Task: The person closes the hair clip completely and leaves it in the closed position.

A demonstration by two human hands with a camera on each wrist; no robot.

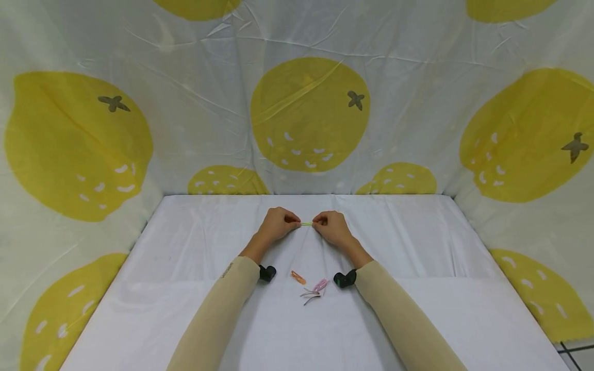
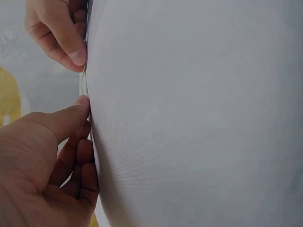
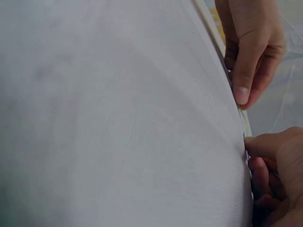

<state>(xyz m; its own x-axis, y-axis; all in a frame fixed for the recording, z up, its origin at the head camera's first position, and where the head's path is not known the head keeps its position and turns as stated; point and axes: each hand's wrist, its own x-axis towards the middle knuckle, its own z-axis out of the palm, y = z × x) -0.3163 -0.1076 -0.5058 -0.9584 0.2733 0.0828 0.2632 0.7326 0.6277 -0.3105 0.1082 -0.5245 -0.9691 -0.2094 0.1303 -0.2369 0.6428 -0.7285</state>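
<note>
Between both hands runs a thin yellow-green loop [image 1: 307,224], two narrow strands lying side by side, low over the far part of the white table. My left hand [image 1: 278,224] pinches its left end between thumb and index finger. At the opposite end, my right hand [image 1: 332,227] pinches it the same way. In the left wrist view a short length of the loop [image 2: 84,82] shows between the fingertips; both ends are hidden by fingers. The right wrist view shows the same pale green strands [image 3: 244,120] beside the cloth.
Nearer the body, between the forearms, lie an orange clip-like piece [image 1: 298,277], a pink looped piece [image 1: 320,285] and several thin dark and pale strips [image 1: 311,296]. White cloth [image 1: 399,324] covers the table. A lemon-print curtain [image 1: 408,113] surrounds its back and sides.
</note>
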